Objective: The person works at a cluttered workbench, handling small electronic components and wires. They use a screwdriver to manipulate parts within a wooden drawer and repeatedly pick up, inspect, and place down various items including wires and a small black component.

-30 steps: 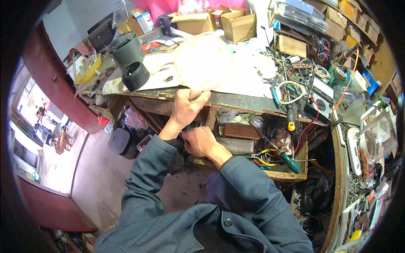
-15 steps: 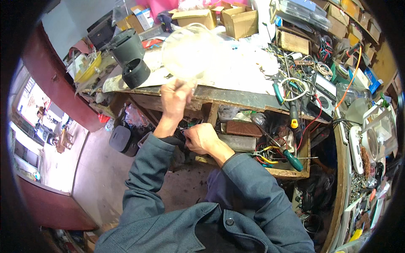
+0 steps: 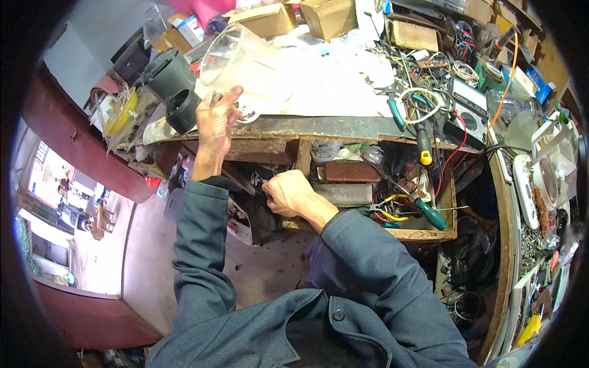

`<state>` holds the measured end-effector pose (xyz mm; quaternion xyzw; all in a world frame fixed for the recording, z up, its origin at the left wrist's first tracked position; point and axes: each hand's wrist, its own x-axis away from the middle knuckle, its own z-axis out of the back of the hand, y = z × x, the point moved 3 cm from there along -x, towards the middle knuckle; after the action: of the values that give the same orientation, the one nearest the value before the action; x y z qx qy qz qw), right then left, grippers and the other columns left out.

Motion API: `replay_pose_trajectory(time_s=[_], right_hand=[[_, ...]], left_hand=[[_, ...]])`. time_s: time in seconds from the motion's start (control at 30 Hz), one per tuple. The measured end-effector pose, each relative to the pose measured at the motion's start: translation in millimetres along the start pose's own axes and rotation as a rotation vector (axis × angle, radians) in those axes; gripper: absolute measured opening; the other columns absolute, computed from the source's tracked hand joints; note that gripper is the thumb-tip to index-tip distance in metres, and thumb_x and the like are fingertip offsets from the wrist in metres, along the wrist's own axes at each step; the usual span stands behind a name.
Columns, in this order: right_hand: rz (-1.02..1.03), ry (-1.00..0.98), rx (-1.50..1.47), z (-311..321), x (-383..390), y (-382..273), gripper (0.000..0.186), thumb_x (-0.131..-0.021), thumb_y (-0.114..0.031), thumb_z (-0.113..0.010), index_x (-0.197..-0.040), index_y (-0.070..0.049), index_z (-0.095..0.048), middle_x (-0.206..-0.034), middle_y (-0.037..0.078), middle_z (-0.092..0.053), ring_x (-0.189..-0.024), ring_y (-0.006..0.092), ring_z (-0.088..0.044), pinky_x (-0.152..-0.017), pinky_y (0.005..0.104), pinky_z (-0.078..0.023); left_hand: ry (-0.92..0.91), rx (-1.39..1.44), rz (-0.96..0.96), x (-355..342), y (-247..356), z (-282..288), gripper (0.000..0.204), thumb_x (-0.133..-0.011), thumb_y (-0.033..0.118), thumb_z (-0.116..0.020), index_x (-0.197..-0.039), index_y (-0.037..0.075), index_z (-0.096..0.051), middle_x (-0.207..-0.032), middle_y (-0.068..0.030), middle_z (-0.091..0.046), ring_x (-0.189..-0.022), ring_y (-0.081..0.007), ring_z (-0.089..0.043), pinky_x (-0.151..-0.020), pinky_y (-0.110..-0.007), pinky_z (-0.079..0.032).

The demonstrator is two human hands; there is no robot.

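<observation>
A clear plastic jug-like container (image 3: 236,58) tilts above the worktop, its round rim towards the upper left. My left hand (image 3: 215,122) is closed at its lower side, thumb raised; glare partly hides the container's outline. Left of that hand stands a short black cup-shaped part (image 3: 183,111), with a larger dark grey container (image 3: 169,76) behind it. My right hand (image 3: 291,195) hangs lower, fingers curled into a fist beside the open drawer (image 3: 399,235). Whatever its fingers may hold is hidden.
In the drawer lie a green-handled screwdriver (image 3: 429,213), yellow-handled pliers (image 3: 392,208) and a brown block (image 3: 351,172). A multimeter (image 3: 469,110), cables and tools crowd the worktop's right side. Cardboard boxes (image 3: 328,17) stand at the back. A yellow basket (image 3: 119,113) sits at the left.
My left hand has moved left with the clear container, which has turned from rim facing me to lying more sideways. My right hand stays closed near the drawer. The view has shifted slightly.
</observation>
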<state>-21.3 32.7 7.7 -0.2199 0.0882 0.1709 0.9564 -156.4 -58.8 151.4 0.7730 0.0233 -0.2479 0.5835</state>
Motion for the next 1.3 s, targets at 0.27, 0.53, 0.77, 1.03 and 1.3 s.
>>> replay_pose_trajectory(time_s=[0.27,0.53,0.77,1.03,1.3], right_hand=[[-0.011,-0.046,-0.002,2.5,-1.7,-3.0,0.018,-0.075,-0.023,-0.07,-0.083,-0.007,-0.075,-0.083,0.017,-0.075,-0.085,0.0374,-0.075,-0.076,0.0475,-0.059],[-0.004,-0.03,0.012,2.5,-0.5,-1.0,0.019,-0.076,-0.024,-0.07,-0.085,-0.008,-0.075,-0.083,0.017,-0.075,-0.086,0.0374,-0.074,-0.076,0.0481,-0.058],[-0.021,-0.078,0.027,3.6,-0.6,0.5,0.023,-0.081,-0.029,-0.071,-0.087,-0.007,-0.072,-0.083,0.018,-0.073,-0.086,0.0392,-0.073,-0.077,0.0497,-0.058],[-0.023,-0.03,0.024,2.5,-1.2,0.4,0.022,-0.079,-0.027,-0.068,-0.088,-0.008,-0.073,-0.085,0.018,-0.074,-0.087,0.0405,-0.072,-0.076,0.0513,-0.058],[-0.025,-0.028,0.053,8.7,2.2,-6.6,0.022,-0.076,-0.027,-0.067,-0.084,-0.007,-0.073,-0.083,0.02,-0.073,-0.086,0.0417,-0.072,-0.078,0.052,-0.058]], left_hand=[[0.078,0.052,0.051,-1.0,-5.9,13.6,0.034,-0.091,0.024,-0.086,-0.078,0.014,-0.057,-0.057,0.007,-0.04,-0.048,-0.0082,-0.04,-0.053,-0.033,-0.053],[0.015,0.192,0.138,7.3,-18.8,20.4,0.03,-0.101,0.028,-0.075,-0.079,0.015,-0.059,-0.056,0.0069,-0.037,-0.049,-0.0087,-0.039,-0.063,-0.033,-0.05],[-0.083,0.474,0.086,13.2,-28.7,17.1,0.043,-0.107,0.033,-0.065,-0.071,0.018,-0.047,-0.054,0.0067,-0.031,-0.05,-0.0093,-0.031,-0.06,-0.031,-0.034],[-0.138,0.816,0.052,52.6,20.7,54.8,0.054,-0.108,0.043,-0.061,-0.066,0.018,-0.038,-0.055,0.0063,-0.024,-0.048,-0.0097,-0.023,-0.055,-0.029,-0.029],[-0.218,0.813,-0.02,132.8,28.1,114.9,0.06,-0.102,0.05,-0.068,-0.064,0.019,-0.034,-0.055,0.0078,-0.025,-0.047,-0.0085,-0.022,-0.054,-0.029,-0.026]])
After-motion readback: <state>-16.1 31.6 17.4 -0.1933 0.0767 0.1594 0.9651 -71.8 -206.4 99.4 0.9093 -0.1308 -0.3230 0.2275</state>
